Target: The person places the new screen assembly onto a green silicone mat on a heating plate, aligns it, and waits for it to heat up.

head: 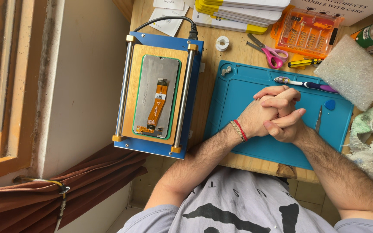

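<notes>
Head view: left hand (260, 118) and right hand (283, 113) clasped together, fingers interlocked, holding nothing, on the blue mat (238, 142); orange case (305, 31) of bits at 1 o'clock.

Left hand (260, 117) and right hand (286, 115) clasped together, fingers interlaced, holding nothing. Resting on a blue silicone work mat (234, 99), red and beaded bands at the left wrist. Nearest on the mat: thin metal tweezers (318, 119) just beside the right hand, a purple-handled toothbrush (307, 84) just above the knuckles.
</notes>
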